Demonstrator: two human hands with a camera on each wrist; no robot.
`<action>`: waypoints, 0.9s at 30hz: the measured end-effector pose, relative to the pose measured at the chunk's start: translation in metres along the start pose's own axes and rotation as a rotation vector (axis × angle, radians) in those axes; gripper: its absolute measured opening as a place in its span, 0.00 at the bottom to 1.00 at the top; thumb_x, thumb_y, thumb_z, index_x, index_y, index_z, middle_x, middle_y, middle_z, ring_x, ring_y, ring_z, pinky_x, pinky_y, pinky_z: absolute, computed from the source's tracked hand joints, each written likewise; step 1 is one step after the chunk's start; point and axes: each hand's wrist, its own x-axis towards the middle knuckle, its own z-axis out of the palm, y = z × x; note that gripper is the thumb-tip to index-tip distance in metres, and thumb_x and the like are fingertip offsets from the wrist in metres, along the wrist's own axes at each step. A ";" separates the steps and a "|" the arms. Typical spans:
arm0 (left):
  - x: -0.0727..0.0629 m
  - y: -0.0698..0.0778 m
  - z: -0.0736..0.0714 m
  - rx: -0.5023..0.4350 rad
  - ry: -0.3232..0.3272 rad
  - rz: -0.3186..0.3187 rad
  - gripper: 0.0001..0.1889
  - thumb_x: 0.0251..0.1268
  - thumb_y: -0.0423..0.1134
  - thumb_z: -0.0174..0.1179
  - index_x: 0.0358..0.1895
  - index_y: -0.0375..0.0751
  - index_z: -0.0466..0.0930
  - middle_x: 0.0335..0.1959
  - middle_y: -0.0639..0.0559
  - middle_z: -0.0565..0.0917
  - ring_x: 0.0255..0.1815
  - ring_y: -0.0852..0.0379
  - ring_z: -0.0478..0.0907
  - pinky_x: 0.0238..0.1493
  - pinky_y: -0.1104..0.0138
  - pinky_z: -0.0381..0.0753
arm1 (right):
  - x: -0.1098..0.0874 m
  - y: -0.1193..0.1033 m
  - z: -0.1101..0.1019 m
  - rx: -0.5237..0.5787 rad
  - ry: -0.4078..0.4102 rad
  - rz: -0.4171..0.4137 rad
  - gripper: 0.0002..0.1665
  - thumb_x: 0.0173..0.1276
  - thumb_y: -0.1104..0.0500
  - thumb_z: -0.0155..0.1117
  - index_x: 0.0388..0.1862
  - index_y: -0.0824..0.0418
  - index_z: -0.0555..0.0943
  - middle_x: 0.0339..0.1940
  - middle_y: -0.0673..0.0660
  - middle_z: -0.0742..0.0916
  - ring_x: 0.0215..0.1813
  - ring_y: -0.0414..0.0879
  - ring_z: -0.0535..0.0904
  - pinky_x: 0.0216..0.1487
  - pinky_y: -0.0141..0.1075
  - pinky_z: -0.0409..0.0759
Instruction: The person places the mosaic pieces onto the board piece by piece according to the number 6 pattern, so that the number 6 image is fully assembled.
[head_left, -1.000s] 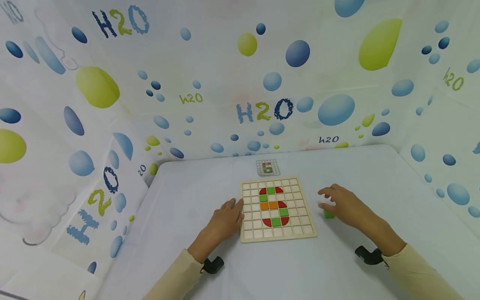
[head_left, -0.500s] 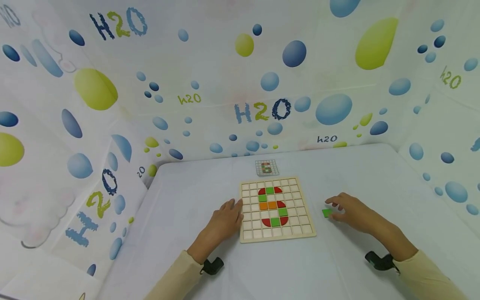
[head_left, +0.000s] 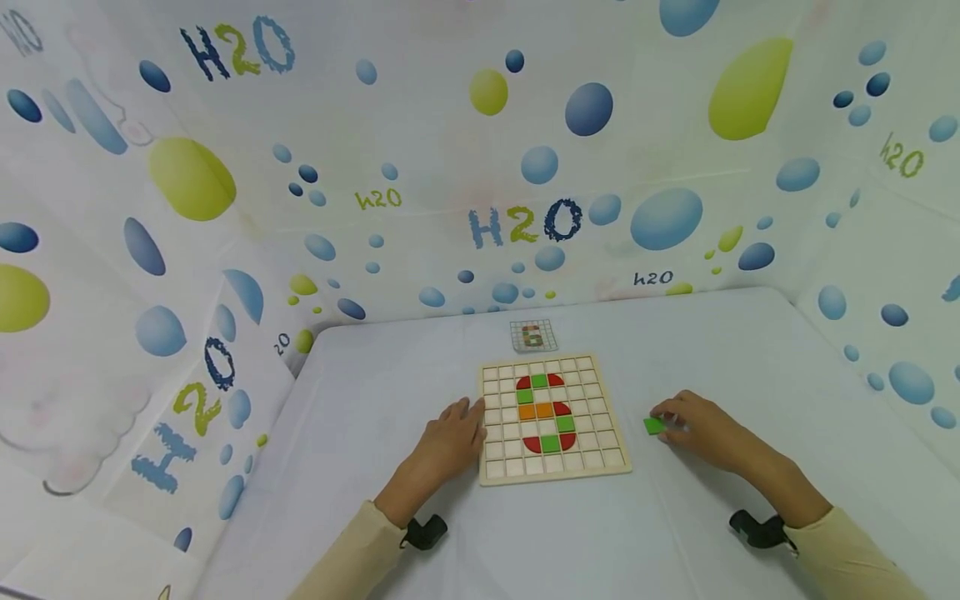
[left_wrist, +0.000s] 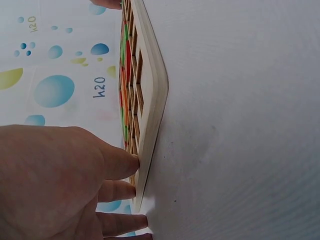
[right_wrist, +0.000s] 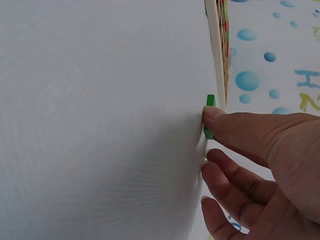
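A wooden grid board (head_left: 615,467) lies flat on the table, with red, green and orange tiles (head_left: 550,443) set in an S-like figure. My left hand (head_left: 452,440) rests at its left edge. In the left wrist view, the left thumb and straight fingers touch the board's rim (left_wrist: 152,100). To the right of the board, my right hand (head_left: 697,427) has thumb and index finger at a small green square tile (head_left: 653,426), pinching its sides. The right wrist view shows the thumb against that green tile (right_wrist: 210,101), low at the table surface, with the other fingers curled below.
Behind the board lies a small pattern card (head_left: 533,336) with a similar coloured figure on a grid. White cloth covers the table (head_left: 390,375). A backdrop (head_left: 420,125) printed with blue and green drops rises behind and at both sides.
My right hand has moved slightly right and down to the green tile, and its fingertips have closed in on it. The left hand and board stay put.
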 end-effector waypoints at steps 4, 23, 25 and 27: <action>0.002 -0.002 0.002 0.005 -0.006 -0.003 0.28 0.86 0.45 0.49 0.82 0.38 0.63 0.79 0.32 0.66 0.80 0.34 0.64 0.71 0.36 0.71 | 0.000 0.000 0.001 0.002 0.009 0.000 0.17 0.66 0.63 0.77 0.52 0.62 0.86 0.43 0.52 0.83 0.47 0.48 0.82 0.47 0.45 0.85; 0.001 -0.002 0.001 0.002 -0.018 -0.001 0.29 0.86 0.45 0.49 0.82 0.38 0.63 0.79 0.33 0.66 0.81 0.35 0.64 0.71 0.37 0.71 | 0.001 0.000 0.001 0.027 0.020 -0.031 0.12 0.69 0.63 0.74 0.50 0.62 0.85 0.42 0.51 0.83 0.46 0.46 0.81 0.47 0.41 0.84; 0.002 -0.002 0.002 0.002 -0.022 -0.004 0.29 0.87 0.46 0.48 0.82 0.39 0.62 0.80 0.33 0.66 0.81 0.35 0.64 0.72 0.37 0.71 | 0.003 -0.001 0.001 0.039 0.014 -0.026 0.12 0.70 0.63 0.74 0.51 0.63 0.85 0.43 0.52 0.84 0.46 0.47 0.81 0.47 0.42 0.84; 0.002 -0.002 0.002 0.001 -0.021 -0.006 0.29 0.87 0.46 0.48 0.82 0.39 0.62 0.80 0.33 0.66 0.81 0.35 0.64 0.72 0.37 0.71 | 0.005 -0.004 -0.001 0.048 0.014 -0.013 0.12 0.71 0.63 0.72 0.51 0.63 0.84 0.44 0.52 0.85 0.47 0.47 0.81 0.47 0.43 0.84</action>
